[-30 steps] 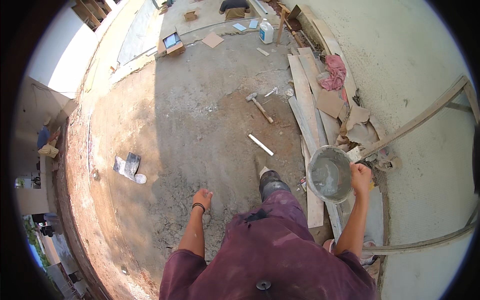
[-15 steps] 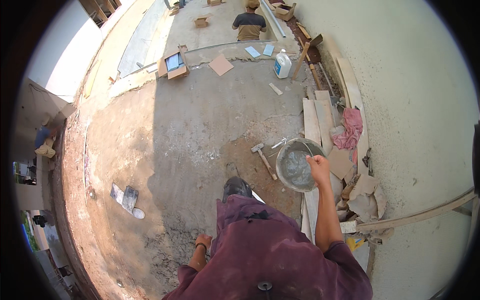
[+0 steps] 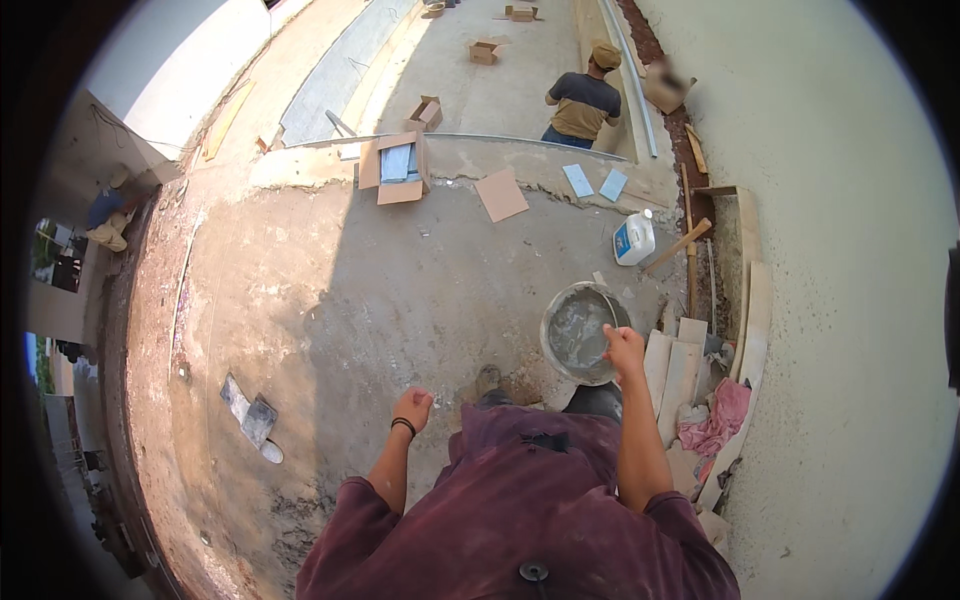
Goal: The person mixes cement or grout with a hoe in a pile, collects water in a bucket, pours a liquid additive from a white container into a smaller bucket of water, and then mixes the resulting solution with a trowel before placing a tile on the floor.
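Observation:
A bucket (image 3: 560,372) with wet grey mortar (image 3: 583,330) in it hangs in front of me, to the right of my legs. My right hand (image 3: 625,354) is closed round the thin handle at the bucket's right side. With its fingers curled, my left hand (image 3: 412,408) is held out at my left side above the concrete floor, a dark band on its wrist. I see nothing between those fingers. One boot (image 3: 488,378) shows ahead of my shirt.
An open carton (image 3: 402,172) of blue tiles, a cardboard sheet (image 3: 500,195) and a white jug (image 3: 634,238) stand ahead by a low step. Boards (image 3: 668,375) and a pink cloth (image 3: 716,418) line the right wall. A co-worker (image 3: 585,105) is beyond the step.
I have stepped forward, carrying the bucket along. The carton, jug and step are nearer, and the hammer is out of sight. My left hand has swung up and forward.

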A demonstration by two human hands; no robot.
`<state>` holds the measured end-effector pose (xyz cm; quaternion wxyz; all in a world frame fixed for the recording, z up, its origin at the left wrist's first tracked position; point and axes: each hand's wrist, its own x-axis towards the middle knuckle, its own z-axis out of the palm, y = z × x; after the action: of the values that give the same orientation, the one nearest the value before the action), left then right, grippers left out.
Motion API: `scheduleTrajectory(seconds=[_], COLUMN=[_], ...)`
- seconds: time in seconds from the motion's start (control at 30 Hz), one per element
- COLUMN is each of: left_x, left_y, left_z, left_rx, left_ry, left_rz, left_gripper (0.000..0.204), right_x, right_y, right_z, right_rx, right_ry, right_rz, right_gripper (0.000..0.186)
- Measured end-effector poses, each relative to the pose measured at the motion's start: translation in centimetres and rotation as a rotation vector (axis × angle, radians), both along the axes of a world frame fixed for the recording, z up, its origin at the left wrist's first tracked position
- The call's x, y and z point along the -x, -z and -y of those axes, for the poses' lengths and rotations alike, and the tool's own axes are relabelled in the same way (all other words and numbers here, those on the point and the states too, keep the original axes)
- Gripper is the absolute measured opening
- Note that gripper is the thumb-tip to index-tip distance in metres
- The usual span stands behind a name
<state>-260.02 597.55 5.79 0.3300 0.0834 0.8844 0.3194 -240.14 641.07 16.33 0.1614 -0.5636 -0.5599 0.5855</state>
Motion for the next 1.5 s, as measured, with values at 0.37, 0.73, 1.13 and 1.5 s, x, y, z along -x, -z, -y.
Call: scheduleTrajectory(seconds=[0.37,0.73,1.13,1.5], left_x=[-7.1,3.0,22.8,25.1], left_y=[-1.0,14.4,34.4,47.4], left_z=[-19.6,-35.7,-55.0,-52.2], left_rx=[-0.039,-0.015,-0.422,-0.336], left_ry=[-0.522,-0.376,0.200,0.141], left_rz=[-0.116,-0.548,-0.800,-0.860], left_gripper=[0.032,0.017,0.019,0.018], right_x=[22.8,33.8,33.3,18.3], right_y=[21.5,44.3,51.2,43.7], right_z=[-18.1,-24.6,-27.7,-62.8], right_rx=[0.054,-0.078,0.030,-1.263], right_ry=[-0.347,-0.571,-1.787,-0.456], right_rz=[0.136,0.335,0.006,0.990], right_gripper=[0.029,0.039,0.091,0.073])
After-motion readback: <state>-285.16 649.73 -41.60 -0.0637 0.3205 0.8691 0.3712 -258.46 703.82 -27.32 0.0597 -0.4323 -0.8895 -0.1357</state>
